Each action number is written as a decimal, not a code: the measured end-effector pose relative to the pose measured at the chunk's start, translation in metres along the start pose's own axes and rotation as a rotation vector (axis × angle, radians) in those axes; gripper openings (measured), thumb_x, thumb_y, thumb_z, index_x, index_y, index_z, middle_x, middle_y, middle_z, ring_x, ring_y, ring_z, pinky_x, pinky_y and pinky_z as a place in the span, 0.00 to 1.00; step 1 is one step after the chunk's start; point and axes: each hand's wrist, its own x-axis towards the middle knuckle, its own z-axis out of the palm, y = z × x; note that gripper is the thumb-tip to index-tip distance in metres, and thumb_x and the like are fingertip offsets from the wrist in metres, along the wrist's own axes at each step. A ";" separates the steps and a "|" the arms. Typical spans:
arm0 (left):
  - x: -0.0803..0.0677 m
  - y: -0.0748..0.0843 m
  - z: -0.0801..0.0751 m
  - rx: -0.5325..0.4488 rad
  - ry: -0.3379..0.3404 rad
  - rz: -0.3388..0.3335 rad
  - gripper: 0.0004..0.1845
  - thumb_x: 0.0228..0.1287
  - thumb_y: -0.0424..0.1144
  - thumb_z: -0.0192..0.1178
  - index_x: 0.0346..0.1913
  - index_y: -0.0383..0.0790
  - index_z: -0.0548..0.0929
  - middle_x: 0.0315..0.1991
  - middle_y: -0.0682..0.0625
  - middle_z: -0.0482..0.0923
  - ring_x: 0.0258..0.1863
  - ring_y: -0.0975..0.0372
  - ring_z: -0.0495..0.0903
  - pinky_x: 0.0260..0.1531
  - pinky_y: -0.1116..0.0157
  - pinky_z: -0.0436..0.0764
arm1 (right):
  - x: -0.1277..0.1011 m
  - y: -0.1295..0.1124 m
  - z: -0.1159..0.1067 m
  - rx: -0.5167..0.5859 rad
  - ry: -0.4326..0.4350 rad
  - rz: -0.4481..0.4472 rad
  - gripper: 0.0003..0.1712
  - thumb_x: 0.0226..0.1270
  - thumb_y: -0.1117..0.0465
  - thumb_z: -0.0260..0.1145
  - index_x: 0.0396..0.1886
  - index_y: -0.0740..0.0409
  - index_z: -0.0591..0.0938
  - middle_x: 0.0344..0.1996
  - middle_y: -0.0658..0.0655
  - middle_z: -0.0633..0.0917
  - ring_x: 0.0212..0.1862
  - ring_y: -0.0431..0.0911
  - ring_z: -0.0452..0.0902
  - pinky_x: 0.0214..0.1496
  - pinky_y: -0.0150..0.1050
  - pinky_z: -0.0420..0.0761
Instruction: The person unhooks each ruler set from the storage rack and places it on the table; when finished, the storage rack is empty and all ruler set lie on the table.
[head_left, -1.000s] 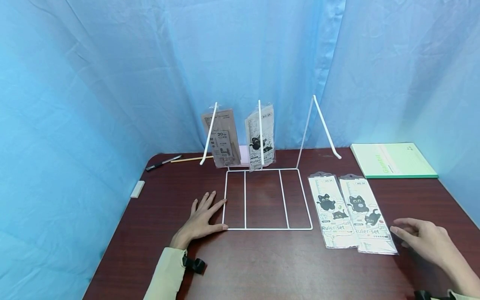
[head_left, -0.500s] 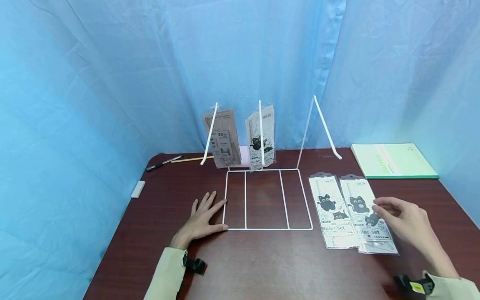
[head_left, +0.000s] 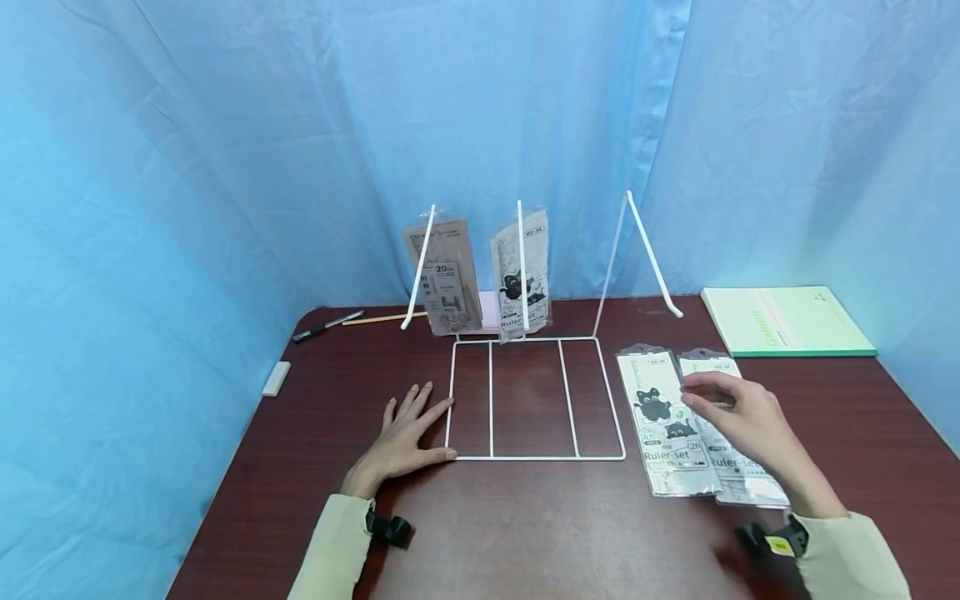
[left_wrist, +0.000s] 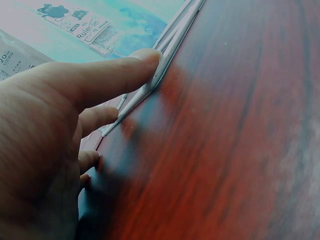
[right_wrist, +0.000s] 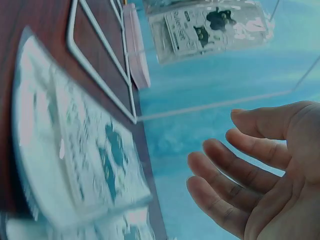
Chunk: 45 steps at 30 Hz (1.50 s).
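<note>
Steadying the wire rack [head_left: 536,458] suits the left hand [head_left: 401,439], fingers spread against it, while the right hand [head_left: 744,417], fingers loosely bent, holding nothing, should lightly pinch an edge of the ruler packs [head_left: 666,433] below, beside the rack.

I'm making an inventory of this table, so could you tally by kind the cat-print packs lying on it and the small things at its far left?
Cat-print packs: 2, one partly behind the right hand
Black pen: 1
Thin yellow stick: 1
White block: 1
Total: 5
</note>
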 end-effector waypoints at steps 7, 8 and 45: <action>0.000 0.000 0.000 -0.008 -0.008 -0.005 0.45 0.60 0.60 0.67 0.78 0.55 0.61 0.83 0.41 0.41 0.83 0.44 0.36 0.75 0.33 0.34 | 0.017 -0.016 0.015 0.098 -0.038 -0.036 0.20 0.70 0.55 0.67 0.56 0.61 0.82 0.49 0.66 0.87 0.40 0.15 0.73 0.40 0.22 0.79; 0.000 0.000 0.000 -0.008 -0.004 -0.003 0.45 0.60 0.60 0.67 0.78 0.54 0.62 0.83 0.41 0.42 0.83 0.43 0.37 0.74 0.33 0.34 | 0.019 -0.018 0.017 0.117 -0.041 -0.042 0.20 0.70 0.55 0.67 0.57 0.62 0.82 0.50 0.66 0.87 0.41 0.15 0.73 0.40 0.22 0.79; 0.000 -0.001 0.001 0.009 0.030 0.022 0.46 0.58 0.59 0.68 0.77 0.51 0.64 0.82 0.38 0.46 0.82 0.40 0.40 0.73 0.31 0.37 | 0.117 -0.065 0.099 0.466 -0.098 0.052 0.28 0.71 0.64 0.63 0.67 0.67 0.71 0.63 0.72 0.77 0.63 0.64 0.78 0.59 0.38 0.81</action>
